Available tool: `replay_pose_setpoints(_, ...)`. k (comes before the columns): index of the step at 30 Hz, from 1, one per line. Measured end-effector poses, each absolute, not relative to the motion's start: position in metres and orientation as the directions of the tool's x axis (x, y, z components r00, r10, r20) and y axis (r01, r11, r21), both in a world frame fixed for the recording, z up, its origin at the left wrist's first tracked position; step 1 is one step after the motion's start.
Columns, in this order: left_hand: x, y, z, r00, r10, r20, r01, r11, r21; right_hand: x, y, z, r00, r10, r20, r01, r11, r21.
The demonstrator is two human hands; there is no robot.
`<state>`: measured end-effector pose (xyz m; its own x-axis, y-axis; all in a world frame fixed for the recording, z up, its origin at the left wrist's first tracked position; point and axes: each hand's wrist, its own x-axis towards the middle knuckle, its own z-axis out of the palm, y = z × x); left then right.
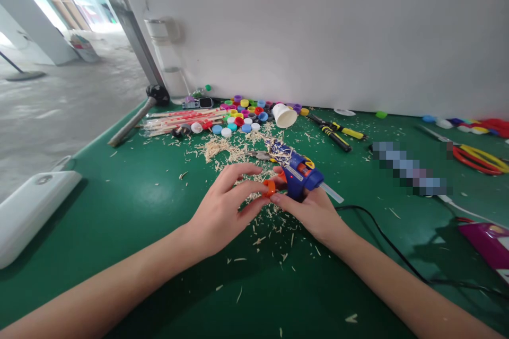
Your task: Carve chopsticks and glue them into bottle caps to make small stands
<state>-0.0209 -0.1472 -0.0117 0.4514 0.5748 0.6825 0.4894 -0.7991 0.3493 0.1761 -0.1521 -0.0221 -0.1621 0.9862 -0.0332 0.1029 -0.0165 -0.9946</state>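
Note:
My right hand (312,211) is wrapped round the grip of a blue hot-glue gun (298,174) with an orange trigger; a clear glue stick pokes out of its rear. Its black cord (382,235) trails to the right. My left hand (225,206) meets it from the left, fingers pinched on a small orange bottle cap (269,187) right at the gun's nozzle. Both hands rest low over the green table (119,206), amid scattered wood shavings (222,149).
A pile of coloured bottle caps (244,113), a tipped white paper cup (284,115) and bundled wooden sticks (178,120) lie behind. Yellow-black pliers (338,132), red-yellow cutters (477,158), a hammer (137,116), a white device (32,211) at left, a purple box (487,243) at right.

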Motion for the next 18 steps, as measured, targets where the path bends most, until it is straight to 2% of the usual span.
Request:
replay_pose_setpoints(4,-0.0211,-0.1458,-0.0134,0.443,0.561,0.7,0.499,-0.802,0.327,0.1745,-0.1519,-0.019,-0.143,0.99,0.004,0.143,0.025,-0.989)
replay_pose_setpoints(12,-0.0201,-0.1473,-0.0127,0.459,0.63,0.626,0.508,-0.765,0.397,0.1742,-0.1539,-0.0155,-0.161,0.987,0.011,0.222,0.047,-0.974)
replay_pose_setpoints(18,-0.0204,-0.1476,-0.0108,0.444,0.659,0.607,0.518,-0.742,0.426,0.1745,-0.1512,-0.0178,-0.083,0.995,0.054,0.193,0.07,-0.979)
